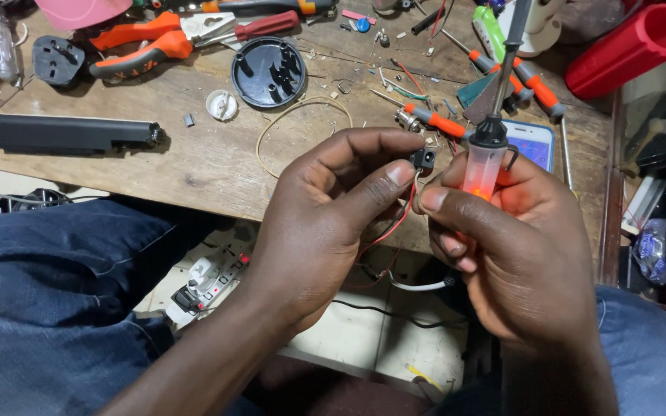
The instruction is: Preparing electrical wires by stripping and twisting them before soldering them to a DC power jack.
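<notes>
Black connector (424, 160) between left fingertips (399, 174)

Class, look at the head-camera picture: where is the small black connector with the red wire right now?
The small black connector is near the picture's centre, pinched in the left hand, just left of the glowing orange tool in the right hand.

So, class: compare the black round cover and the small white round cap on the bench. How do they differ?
The black round cover is much larger than the white round cap. The cover is dark with raised posts inside; the cap is pale and shallow. Both are round and lie on the wooden bench.
</notes>
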